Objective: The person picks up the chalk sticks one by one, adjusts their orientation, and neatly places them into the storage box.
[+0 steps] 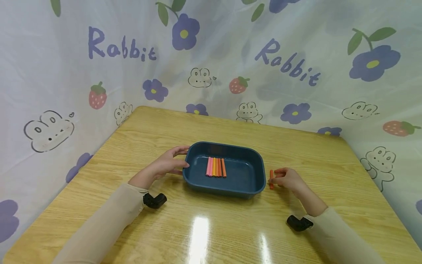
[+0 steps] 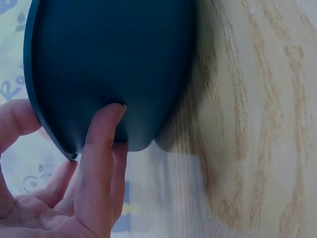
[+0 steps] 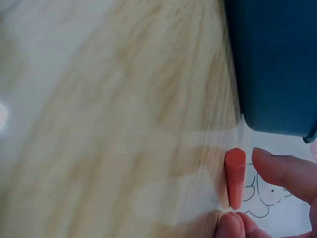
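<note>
My left hand (image 1: 167, 160) holds the left end of a dark blue rectangular basin (image 1: 239, 172). Its thumb (image 2: 19, 119) goes over the rim, while another finger (image 2: 101, 144) lies along the outer wall. Inside the basin, several thin crayon-like sticks (image 1: 214, 167) lie side by side, running from pink through yellow to orange. Just outside the basin's right end is a separate orange crayon-like stick (image 1: 271, 179) on the table. Around this stick are the fingers of my right hand (image 1: 290, 179); in the right wrist view, a gap shows between one fingertip and the orange stick (image 3: 236, 176).
The wooden table (image 1: 158, 128) bears glare streaks near its front. A white cloth (image 1: 211, 47) printed with rabbits, flowers and strawberries hangs behind the table and at both sides. Black wrist devices (image 1: 155, 200) sit on both sleeves.
</note>
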`<state>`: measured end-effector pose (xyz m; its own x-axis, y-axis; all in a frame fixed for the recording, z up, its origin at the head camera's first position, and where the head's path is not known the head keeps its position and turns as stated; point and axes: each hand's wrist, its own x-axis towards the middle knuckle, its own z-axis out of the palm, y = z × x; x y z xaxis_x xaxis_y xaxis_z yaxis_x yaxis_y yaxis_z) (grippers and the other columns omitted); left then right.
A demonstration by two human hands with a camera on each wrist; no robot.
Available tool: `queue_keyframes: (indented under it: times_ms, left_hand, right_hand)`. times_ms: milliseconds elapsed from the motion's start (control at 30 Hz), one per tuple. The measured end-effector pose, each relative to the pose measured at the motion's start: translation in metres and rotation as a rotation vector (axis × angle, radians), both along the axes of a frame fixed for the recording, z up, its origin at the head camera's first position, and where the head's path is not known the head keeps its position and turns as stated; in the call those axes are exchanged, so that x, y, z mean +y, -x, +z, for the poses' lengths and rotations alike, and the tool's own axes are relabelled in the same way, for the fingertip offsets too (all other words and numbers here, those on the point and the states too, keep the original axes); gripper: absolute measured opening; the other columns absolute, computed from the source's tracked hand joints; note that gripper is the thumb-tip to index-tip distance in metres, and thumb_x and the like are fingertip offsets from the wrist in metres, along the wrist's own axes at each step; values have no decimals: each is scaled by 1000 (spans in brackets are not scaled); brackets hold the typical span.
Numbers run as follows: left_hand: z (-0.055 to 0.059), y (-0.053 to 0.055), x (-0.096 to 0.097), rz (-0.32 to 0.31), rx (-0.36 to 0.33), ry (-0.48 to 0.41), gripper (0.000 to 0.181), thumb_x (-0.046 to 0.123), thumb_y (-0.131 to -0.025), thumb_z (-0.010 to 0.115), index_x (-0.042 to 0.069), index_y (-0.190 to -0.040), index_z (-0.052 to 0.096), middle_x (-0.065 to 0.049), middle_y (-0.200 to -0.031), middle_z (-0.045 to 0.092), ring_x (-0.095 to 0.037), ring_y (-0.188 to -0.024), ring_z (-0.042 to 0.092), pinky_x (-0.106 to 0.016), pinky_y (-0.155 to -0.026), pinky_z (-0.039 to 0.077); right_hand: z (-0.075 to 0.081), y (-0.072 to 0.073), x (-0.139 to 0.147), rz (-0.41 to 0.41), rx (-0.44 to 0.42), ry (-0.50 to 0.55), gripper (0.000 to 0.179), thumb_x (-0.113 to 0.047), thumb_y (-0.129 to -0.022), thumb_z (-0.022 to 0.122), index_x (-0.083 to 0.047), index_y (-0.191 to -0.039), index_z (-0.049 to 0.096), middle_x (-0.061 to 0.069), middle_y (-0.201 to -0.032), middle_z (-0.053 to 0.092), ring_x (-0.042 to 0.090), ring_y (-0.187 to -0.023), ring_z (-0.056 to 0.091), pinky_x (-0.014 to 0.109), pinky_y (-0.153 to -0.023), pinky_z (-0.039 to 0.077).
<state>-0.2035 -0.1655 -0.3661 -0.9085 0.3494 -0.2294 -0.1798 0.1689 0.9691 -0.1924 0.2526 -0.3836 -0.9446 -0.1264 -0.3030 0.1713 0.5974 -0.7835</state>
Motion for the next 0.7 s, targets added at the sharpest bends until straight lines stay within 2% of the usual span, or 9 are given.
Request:
queue_keyframes:
  times_ms: [167, 400, 533, 700]
  left_hand:
    - [0, -1, 0, 1, 0, 5, 70, -1, -85, 60, 7, -146, 26, -21, -145, 24, -41, -106, 55, -43, -75, 54]
    - [2, -1, 0, 8, 1, 26, 70, 0, -85, 60, 8, -146, 27, -21, -145, 25, -36, -104, 57, -43, -75, 54]
    - [2, -2, 1, 7, -1, 27, 70, -1, -85, 60, 8, -146, 27, -21, -145, 25, -35, -103, 57, -44, -76, 54]
    - [1, -1, 0, 6, 2, 19, 70, -1, -85, 60, 8, -146, 27, -21, -145, 25, -36, -103, 58, -43, -75, 54]
  right_hand:
    - [1, 1, -3, 45, 5, -50, 55, -13, -79, 73, 17, -117, 47, 15, -92, 55, 21, -76, 53, 30, -65, 50]
    - [3, 4, -5, 61, -20, -26, 40, 0, -81, 67, 18, -111, 47, 16, -88, 59, 17, -67, 61, 29, -62, 54]
    - [4, 5, -4, 53, -53, 20, 41, 3, -81, 64, 20, -113, 46, 20, -94, 56, 17, -70, 61, 30, -64, 55]
    - [3, 8, 1, 31, -115, 147, 46, 2, -84, 60, 20, -122, 41, 20, -100, 56, 15, -73, 62, 30, -67, 56]
